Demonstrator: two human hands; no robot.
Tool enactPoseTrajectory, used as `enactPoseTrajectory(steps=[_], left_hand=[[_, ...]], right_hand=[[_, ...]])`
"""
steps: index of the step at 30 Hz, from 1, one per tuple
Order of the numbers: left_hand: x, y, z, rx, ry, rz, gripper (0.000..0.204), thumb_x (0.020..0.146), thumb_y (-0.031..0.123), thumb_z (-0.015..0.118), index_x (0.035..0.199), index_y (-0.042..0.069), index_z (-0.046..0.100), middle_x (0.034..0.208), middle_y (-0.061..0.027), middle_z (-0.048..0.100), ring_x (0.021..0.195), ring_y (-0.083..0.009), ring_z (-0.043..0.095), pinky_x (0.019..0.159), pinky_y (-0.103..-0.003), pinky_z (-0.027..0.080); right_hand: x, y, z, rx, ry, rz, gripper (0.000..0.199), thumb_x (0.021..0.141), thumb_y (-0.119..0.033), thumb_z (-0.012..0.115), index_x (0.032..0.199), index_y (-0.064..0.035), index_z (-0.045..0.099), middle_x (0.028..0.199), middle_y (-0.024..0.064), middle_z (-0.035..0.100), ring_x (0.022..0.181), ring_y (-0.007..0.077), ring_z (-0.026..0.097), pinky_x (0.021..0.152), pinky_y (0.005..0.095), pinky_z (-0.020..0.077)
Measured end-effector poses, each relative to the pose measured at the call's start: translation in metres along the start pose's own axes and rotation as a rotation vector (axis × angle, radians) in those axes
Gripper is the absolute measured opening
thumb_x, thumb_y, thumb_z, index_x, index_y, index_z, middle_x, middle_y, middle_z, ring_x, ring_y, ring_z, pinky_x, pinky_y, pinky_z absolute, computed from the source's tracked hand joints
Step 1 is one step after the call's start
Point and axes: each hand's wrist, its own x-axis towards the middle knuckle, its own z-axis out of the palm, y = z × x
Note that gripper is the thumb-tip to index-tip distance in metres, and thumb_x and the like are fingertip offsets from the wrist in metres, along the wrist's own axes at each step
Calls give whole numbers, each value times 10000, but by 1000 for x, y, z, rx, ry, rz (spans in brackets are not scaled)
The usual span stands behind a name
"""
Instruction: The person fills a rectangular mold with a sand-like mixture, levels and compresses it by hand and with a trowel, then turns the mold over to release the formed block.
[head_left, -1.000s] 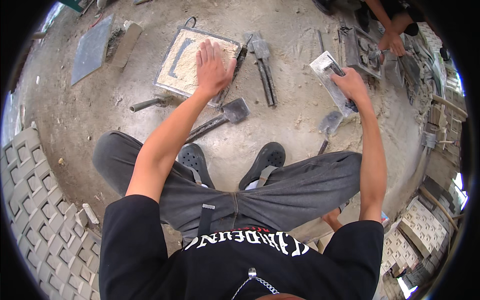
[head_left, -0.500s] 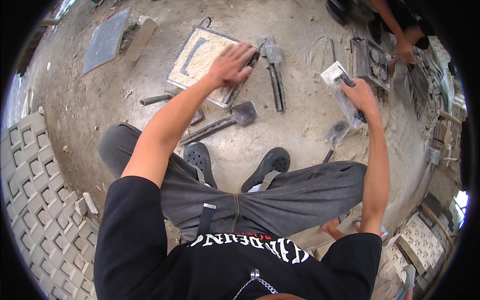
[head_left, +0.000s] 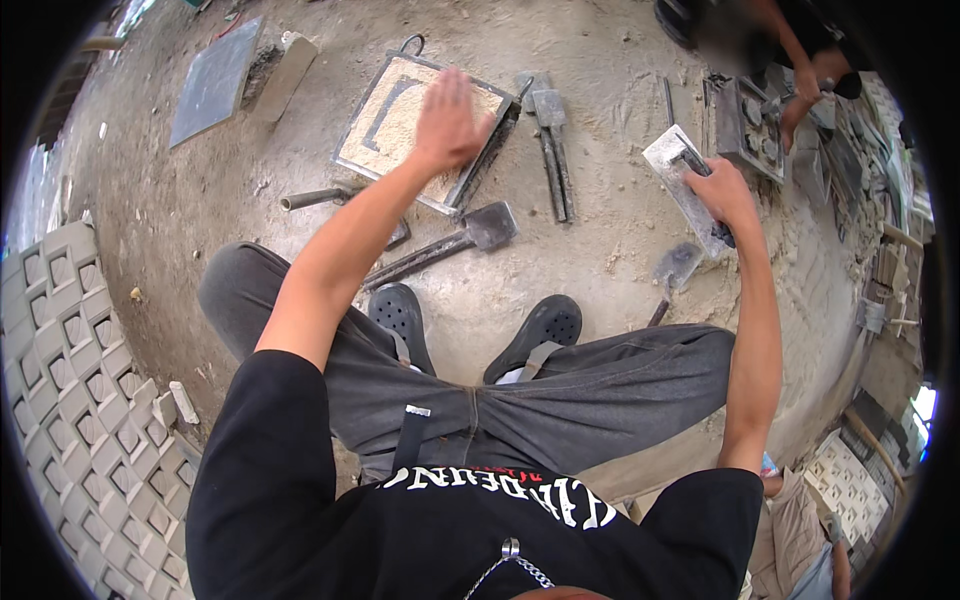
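Note:
My left hand (head_left: 453, 125) lies over a square metal mould frame (head_left: 352, 165) filled with pale, sand-like powder (head_left: 400, 145). Its fingers are stretched out, flat and slightly smeared by motion, with nothing held. A dark bracket-shaped strip (head_left: 385, 115) shows in the powder to the left of the fingers. Over on the right, my right hand (head_left: 718, 192) is wrapped round the dark handle of a flat rectangular plastering trowel (head_left: 665, 152). That trowel rests on or just above the dusty ground; I cannot tell which.
Two long-handled tampers (head_left: 550, 110) lie right of the mould; another tamper (head_left: 490, 226) lies nearer my feet. A small spatula-like tool (head_left: 678, 262) is below the trowel. A co-worker's hand (head_left: 800, 90) is by another mould (head_left: 745, 125). Patterned grey blocks (head_left: 85, 380) are stacked left.
My left hand has swept left from the mould's right edge onto the powder. My right hand and the trowel have hardly moved. The co-worker's hand has shifted upward.

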Motion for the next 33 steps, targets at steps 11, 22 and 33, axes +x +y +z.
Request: enactPoseTrajectory(steps=[11,22,33], left_hand=[[-7,-36,-8,150,-86,399,742,998,557,232,1564,99,88,1631,-134,48,1509,-260,40,1223,-428,24],[-51,-35,-11,121,-94,70,793,1003,522,190,1522,-52,13,1614,-207,-19,1500,-328,-20,1220,-418,3],[-15,-19,-12,-12,-53,-367,837,1005,566,190,1511,-85,47,1592,-281,26,1495,-368,4,1216,-437,3]], right_hand=[[-2,-11,-3,-10,-58,54,395,783,-339,645,929,25,680,767,249,659,742,357,673,738,414,505],[8,4,8,-36,-53,-11,402,783,-332,646,954,31,681,753,231,663,733,339,677,740,404,507],[7,-23,4,-36,-63,-46,393,797,-327,652,974,24,681,788,229,674,759,350,677,750,406,507]])
